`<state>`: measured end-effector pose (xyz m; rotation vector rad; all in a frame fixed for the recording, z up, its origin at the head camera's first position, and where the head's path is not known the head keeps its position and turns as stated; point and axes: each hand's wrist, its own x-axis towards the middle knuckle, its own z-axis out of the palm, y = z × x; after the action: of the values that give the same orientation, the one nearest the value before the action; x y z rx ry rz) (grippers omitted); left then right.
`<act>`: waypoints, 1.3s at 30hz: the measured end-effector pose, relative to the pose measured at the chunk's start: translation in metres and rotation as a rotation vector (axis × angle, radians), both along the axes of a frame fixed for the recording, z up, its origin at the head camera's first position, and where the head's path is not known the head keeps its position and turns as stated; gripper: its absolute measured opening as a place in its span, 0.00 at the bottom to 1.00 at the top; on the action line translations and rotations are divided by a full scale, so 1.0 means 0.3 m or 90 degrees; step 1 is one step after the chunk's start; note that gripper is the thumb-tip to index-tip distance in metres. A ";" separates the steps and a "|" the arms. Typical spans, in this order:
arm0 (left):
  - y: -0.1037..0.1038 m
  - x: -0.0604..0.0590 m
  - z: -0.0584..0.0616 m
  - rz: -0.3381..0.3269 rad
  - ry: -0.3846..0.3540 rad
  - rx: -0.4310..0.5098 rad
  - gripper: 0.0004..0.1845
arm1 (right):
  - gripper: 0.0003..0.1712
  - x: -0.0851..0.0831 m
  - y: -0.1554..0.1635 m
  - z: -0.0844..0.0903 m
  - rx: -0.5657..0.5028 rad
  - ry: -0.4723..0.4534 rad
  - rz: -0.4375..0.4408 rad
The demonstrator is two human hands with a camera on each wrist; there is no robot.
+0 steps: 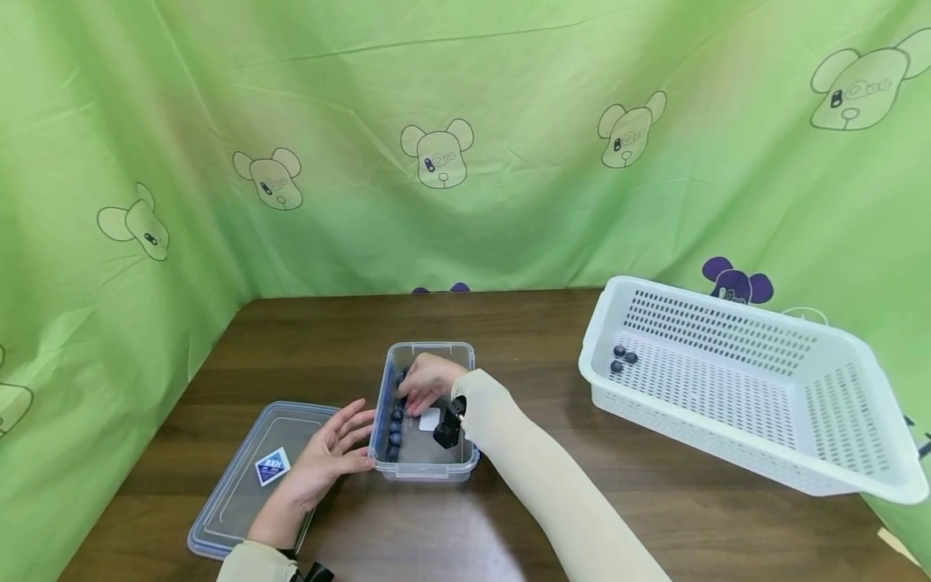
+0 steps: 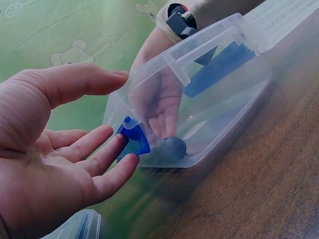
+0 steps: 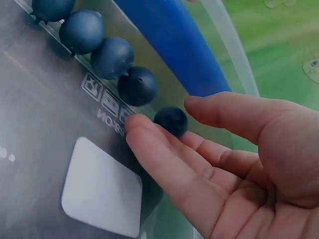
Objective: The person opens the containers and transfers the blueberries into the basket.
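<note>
A clear plastic box with blue side clips stands on the table, a row of blueberries along its left wall. My right hand reaches down inside it. In the right wrist view, a blueberry lies between the thumb and fingers of the right hand; the thumb tip appears slightly apart from it. My left hand is at the box's left side, fingers extended. Its fingertips touch the box wall by a blue clip in the left wrist view.
A white perforated basket stands at the right, with 3 blueberries in its left end. The box's blue-rimmed lid lies at the left, partly under my left forearm. A green curtain hangs behind the wooden table.
</note>
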<state>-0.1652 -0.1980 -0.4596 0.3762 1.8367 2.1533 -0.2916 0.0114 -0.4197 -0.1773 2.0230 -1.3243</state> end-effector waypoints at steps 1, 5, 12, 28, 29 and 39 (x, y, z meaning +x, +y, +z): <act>0.000 0.000 0.001 -0.001 0.000 0.000 0.52 | 0.05 0.000 -0.007 -0.002 0.003 0.000 0.002; 0.001 -0.001 0.003 -0.002 0.002 0.000 0.52 | 0.07 0.001 -0.024 -0.008 0.007 0.005 0.004; -0.001 -0.002 -0.001 0.000 0.002 0.003 0.53 | 0.07 0.001 -0.025 -0.011 0.006 0.013 0.009; 0.001 0.000 0.002 0.005 -0.001 -0.006 0.52 | 0.12 -0.026 0.049 0.063 -0.094 -0.002 0.008; 0.001 0.000 0.002 0.005 0.000 -0.005 0.52 | 0.14 -0.028 0.057 0.075 -0.101 0.003 0.009; 0.001 -0.003 -0.003 0.005 0.001 0.003 0.52 | 0.18 -0.058 0.215 0.167 -0.131 0.053 -0.010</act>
<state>-0.1660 -0.1976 -0.4605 0.3721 1.8377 2.1626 -0.3089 0.0758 -0.3698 -0.3160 1.9572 -1.5576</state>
